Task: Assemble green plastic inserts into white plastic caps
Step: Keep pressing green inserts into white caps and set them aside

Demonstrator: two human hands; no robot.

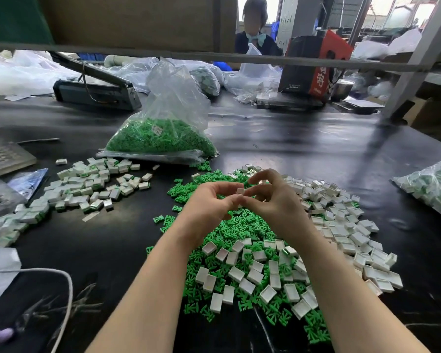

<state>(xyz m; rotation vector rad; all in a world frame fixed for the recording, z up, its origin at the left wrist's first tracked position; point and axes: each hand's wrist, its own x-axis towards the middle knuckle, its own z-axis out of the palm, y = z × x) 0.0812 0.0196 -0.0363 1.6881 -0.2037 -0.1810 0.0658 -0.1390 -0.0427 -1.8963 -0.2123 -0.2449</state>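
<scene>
Left hand (209, 201) and right hand (273, 197) meeting above the black table (303, 149), fingertips of both pinching one white cap (240, 191), over a heap of green inserts (242, 225), loose white caps (341, 225) just right, finished pieces (87, 189) well left

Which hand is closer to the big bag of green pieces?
The left. The left hand sits nearer the bag of green pieces, just below it in the picture. The right hand is farther off to the side. Both pinch one white cap.
</scene>
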